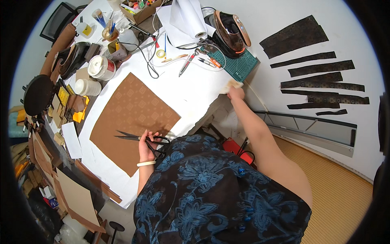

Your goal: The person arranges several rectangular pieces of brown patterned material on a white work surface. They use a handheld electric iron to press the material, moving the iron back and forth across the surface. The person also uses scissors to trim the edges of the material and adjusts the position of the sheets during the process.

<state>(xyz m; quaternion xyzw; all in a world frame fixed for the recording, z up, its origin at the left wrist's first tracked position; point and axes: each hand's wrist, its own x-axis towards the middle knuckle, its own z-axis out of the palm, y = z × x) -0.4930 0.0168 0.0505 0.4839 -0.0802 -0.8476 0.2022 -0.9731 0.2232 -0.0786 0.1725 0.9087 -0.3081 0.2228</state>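
Note:
Black-handled scissors (157, 147) rest in my left hand (147, 145), their blades parted over a brown patterned sheet (131, 113). The sheet lies on white paper (195, 91) that covers the worktable. At the table's right edge, my right hand (236, 92) grips a pale, crumpled cloth (230, 86), slightly blurred, beside the corner of a green cutting mat (240, 65). The fingers of my left hand are partly hidden behind the scissors.
A clothes iron (233, 33) with a glowing orange strip stands on the mat. A loose cable (148, 62), a utility knife (186, 64) and a paper roll (189, 21) lie towards the back. White tubs (102, 67) stand at the left. Dark strips (323, 67) hang on the right wall.

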